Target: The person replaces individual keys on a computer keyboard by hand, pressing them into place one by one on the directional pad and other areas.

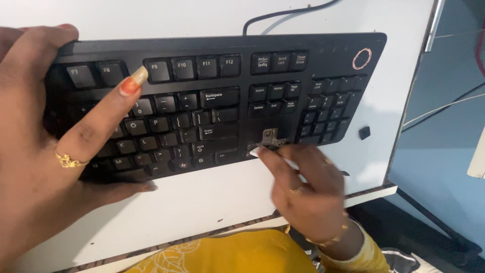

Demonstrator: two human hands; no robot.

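Head view: the left hand [45, 146] clasps the black keyboard [217, 96] lying across the white desk [202, 197] near its front edge. The right hand [308, 192] pinches at the arrow-key gap [268, 139]; 1 loose keycap [364, 133] lies beside, not yet refitted.

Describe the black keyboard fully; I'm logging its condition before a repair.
The black keyboard is a wired, plastic-looking full-size board, lying slightly tilted on a white desk, its cable running off the top edge. Arrow-key caps look missing, leaving bare mounts. One loose black keycap lies to its right. The left hand grips its left end; the right hand touches the arrow-key area.
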